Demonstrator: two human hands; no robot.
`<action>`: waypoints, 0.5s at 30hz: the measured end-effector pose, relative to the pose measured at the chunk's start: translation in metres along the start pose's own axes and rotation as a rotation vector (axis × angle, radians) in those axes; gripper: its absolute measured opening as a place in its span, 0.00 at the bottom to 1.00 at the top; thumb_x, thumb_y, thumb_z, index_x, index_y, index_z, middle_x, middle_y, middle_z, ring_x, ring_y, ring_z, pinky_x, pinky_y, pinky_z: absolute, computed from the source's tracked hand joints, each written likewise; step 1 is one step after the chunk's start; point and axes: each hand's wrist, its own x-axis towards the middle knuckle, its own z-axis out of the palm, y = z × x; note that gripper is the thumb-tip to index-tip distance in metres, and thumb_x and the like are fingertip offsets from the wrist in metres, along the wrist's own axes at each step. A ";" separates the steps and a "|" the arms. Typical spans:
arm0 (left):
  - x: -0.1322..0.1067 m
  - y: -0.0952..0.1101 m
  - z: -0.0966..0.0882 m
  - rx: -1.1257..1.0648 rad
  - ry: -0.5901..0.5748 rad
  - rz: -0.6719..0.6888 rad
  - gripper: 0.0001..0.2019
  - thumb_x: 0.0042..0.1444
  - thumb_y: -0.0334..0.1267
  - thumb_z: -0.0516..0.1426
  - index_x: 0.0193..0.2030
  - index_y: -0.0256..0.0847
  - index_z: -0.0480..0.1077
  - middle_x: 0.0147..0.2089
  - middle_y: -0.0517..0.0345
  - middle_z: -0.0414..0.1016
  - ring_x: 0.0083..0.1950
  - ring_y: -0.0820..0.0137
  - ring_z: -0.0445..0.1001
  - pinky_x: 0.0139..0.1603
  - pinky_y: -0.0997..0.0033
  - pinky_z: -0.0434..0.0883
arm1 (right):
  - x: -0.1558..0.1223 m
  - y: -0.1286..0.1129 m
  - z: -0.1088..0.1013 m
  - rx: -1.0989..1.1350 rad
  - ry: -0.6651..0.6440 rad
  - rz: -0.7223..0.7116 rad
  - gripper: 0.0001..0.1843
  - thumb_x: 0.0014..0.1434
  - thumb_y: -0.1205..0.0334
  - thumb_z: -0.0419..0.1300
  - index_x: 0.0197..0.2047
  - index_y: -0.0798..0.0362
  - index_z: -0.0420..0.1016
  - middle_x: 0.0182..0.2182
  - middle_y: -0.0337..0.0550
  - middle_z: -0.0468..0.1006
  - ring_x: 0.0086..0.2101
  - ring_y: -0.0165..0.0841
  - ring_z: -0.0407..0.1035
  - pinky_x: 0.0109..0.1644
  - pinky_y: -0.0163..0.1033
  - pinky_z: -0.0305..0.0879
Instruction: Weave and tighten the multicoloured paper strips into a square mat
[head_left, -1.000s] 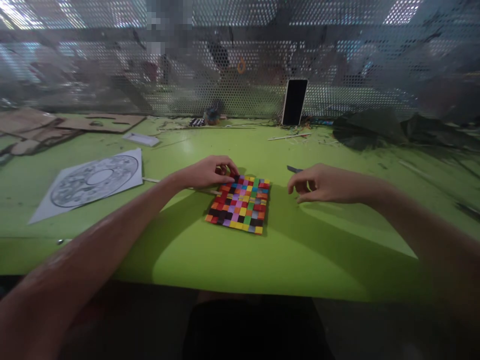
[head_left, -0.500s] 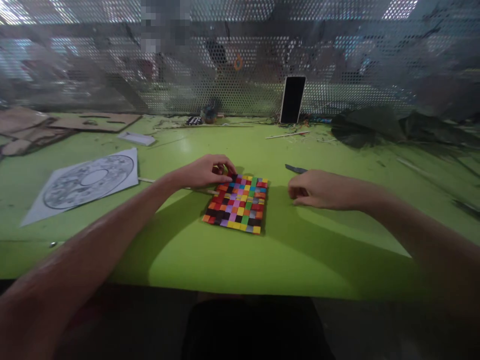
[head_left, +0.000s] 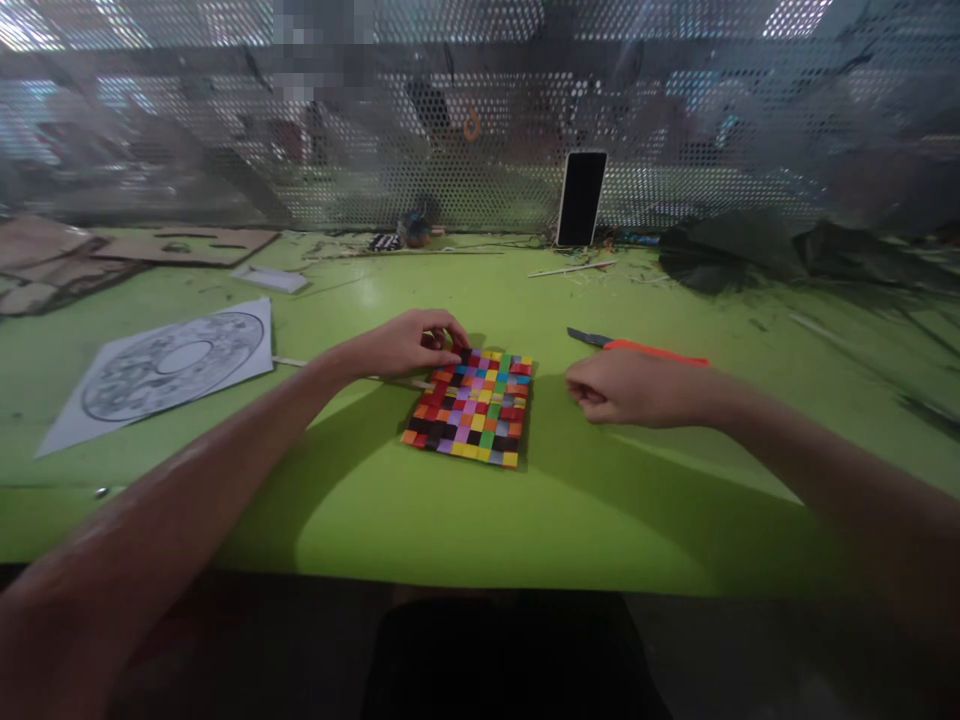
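A woven mat of many-coloured strips (head_left: pixel 472 410), seemingly paper, lies flat on the green table. At its top left corner, my left hand (head_left: pixel 420 342) has thumb and curled fingers closed on the edge. A thin pale stick (head_left: pixel 401 382) passes beneath my left wrist and reaches the mat's left side. My right hand (head_left: pixel 634 388) is closed, knuckles up, just right of the mat and apart from it. What its fingers hold, if anything, is hidden. Right behind that hand lies a craft knife (head_left: pixel 652 351) with an orange handle and dark blade.
A paper with a printed ring pattern (head_left: pixel 180 360) lies at the left, cardboard pieces (head_left: pixel 172 247) and a small white tray (head_left: pixel 270 279) beyond it. A phone (head_left: pixel 582 200) leans on the perforated metal screen (head_left: pixel 495 180). Dark leaf-like material (head_left: pixel 720 255) lies back right.
My right hand has lowered slightly toward me and its fingers have curled tighter, uncovering the knife's orange handle. My left hand and the mat have stayed in place.
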 end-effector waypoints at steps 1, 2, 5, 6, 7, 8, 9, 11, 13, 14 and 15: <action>0.000 0.000 0.000 -0.002 -0.001 -0.004 0.19 0.58 0.51 0.61 0.48 0.38 0.76 0.48 0.48 0.78 0.44 0.63 0.75 0.48 0.60 0.72 | 0.000 0.001 -0.001 0.014 -0.003 -0.005 0.08 0.58 0.65 0.54 0.28 0.51 0.58 0.26 0.38 0.64 0.27 0.30 0.55 0.33 0.39 0.46; 0.000 0.000 0.000 -0.004 -0.001 -0.006 0.19 0.58 0.50 0.61 0.49 0.38 0.76 0.48 0.48 0.78 0.44 0.64 0.75 0.48 0.61 0.72 | 0.000 0.002 -0.002 0.030 -0.004 -0.010 0.08 0.57 0.66 0.55 0.28 0.51 0.58 0.26 0.37 0.64 0.27 0.30 0.55 0.33 0.39 0.46; 0.000 0.000 0.000 -0.007 -0.006 -0.002 0.19 0.59 0.49 0.61 0.49 0.38 0.76 0.48 0.48 0.78 0.44 0.64 0.75 0.48 0.62 0.72 | -0.001 0.007 -0.004 0.092 -0.011 -0.014 0.08 0.55 0.67 0.55 0.28 0.51 0.59 0.25 0.36 0.63 0.27 0.29 0.55 0.33 0.39 0.47; 0.000 0.001 0.000 -0.007 -0.008 0.000 0.18 0.59 0.49 0.60 0.49 0.38 0.75 0.48 0.48 0.78 0.44 0.64 0.75 0.48 0.62 0.72 | -0.002 0.009 -0.005 0.123 -0.019 -0.012 0.07 0.55 0.66 0.56 0.28 0.51 0.60 0.25 0.36 0.63 0.27 0.30 0.55 0.33 0.39 0.48; 0.000 0.001 -0.001 -0.007 -0.010 0.000 0.18 0.59 0.48 0.60 0.49 0.38 0.75 0.48 0.48 0.78 0.44 0.64 0.75 0.47 0.62 0.72 | -0.003 0.010 -0.006 0.155 -0.030 -0.009 0.07 0.56 0.66 0.56 0.28 0.51 0.60 0.26 0.36 0.64 0.27 0.30 0.55 0.33 0.39 0.49; 0.000 0.001 -0.001 -0.006 -0.013 -0.001 0.18 0.59 0.48 0.60 0.49 0.38 0.75 0.48 0.48 0.78 0.44 0.64 0.75 0.47 0.62 0.72 | -0.004 0.012 -0.008 0.185 -0.038 -0.007 0.07 0.56 0.64 0.56 0.28 0.51 0.60 0.26 0.36 0.64 0.27 0.30 0.55 0.33 0.39 0.49; 0.000 0.001 -0.001 -0.003 -0.014 -0.003 0.18 0.59 0.48 0.60 0.49 0.38 0.75 0.48 0.49 0.78 0.43 0.64 0.75 0.47 0.61 0.72 | -0.005 0.013 -0.012 0.208 -0.045 -0.007 0.07 0.56 0.63 0.56 0.28 0.51 0.61 0.26 0.37 0.64 0.27 0.30 0.56 0.33 0.39 0.50; 0.000 0.001 -0.001 0.006 -0.010 -0.004 0.18 0.58 0.48 0.61 0.49 0.38 0.75 0.47 0.49 0.78 0.43 0.64 0.75 0.47 0.61 0.72 | -0.007 0.013 -0.021 0.239 -0.054 -0.010 0.07 0.56 0.61 0.57 0.29 0.51 0.62 0.26 0.37 0.65 0.27 0.30 0.57 0.33 0.39 0.51; -0.001 0.002 -0.001 0.008 -0.009 -0.004 0.18 0.58 0.47 0.61 0.49 0.38 0.75 0.48 0.49 0.78 0.43 0.64 0.75 0.47 0.61 0.72 | -0.012 0.012 -0.031 0.263 -0.062 -0.021 0.06 0.56 0.60 0.57 0.30 0.51 0.64 0.27 0.38 0.66 0.27 0.31 0.58 0.33 0.39 0.53; -0.001 0.002 -0.001 0.005 -0.008 -0.004 0.18 0.58 0.47 0.61 0.49 0.38 0.75 0.48 0.49 0.78 0.43 0.64 0.75 0.48 0.61 0.72 | -0.017 0.011 -0.035 0.278 -0.066 -0.028 0.05 0.57 0.60 0.57 0.30 0.51 0.65 0.27 0.38 0.67 0.28 0.31 0.59 0.33 0.39 0.54; -0.001 0.002 -0.001 0.000 -0.007 -0.002 0.17 0.58 0.47 0.61 0.49 0.38 0.75 0.48 0.49 0.78 0.43 0.64 0.75 0.48 0.61 0.72 | -0.026 0.011 -0.035 0.290 -0.061 -0.035 0.06 0.57 0.60 0.56 0.30 0.50 0.66 0.27 0.39 0.68 0.28 0.32 0.60 0.33 0.39 0.56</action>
